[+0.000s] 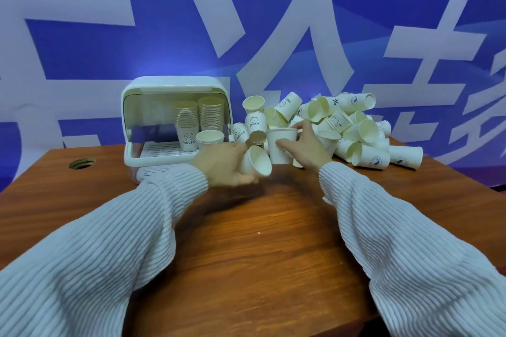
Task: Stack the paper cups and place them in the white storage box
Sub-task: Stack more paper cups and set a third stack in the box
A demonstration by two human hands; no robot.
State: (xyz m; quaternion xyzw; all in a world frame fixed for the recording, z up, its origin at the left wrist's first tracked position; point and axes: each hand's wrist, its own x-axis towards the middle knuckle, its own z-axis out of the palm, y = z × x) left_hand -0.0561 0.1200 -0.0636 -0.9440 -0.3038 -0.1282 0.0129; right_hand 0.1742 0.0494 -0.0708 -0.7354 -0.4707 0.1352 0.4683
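Note:
A heap of white paper cups (pixel 339 128) lies on the wooden table at the back right. My left hand (pixel 223 164) grips one cup (pixel 257 160) tilted on its side, mouth facing me. My right hand (pixel 304 142) holds an upright cup (pixel 280 145) at the heap's near edge, fingers around its rim and side. The white storage box (pixel 175 85) stands open at the back left. Inside it are two tall cup stacks (pixel 200 117) and a short stack (pixel 209 138).
The wooden table (pixel 260 241) stretches toward me between my sleeves. A round cable hole (pixel 81 163) sits at the left of the box. A blue banner with large white characters hangs behind the table. The table's right edge falls away near the heap.

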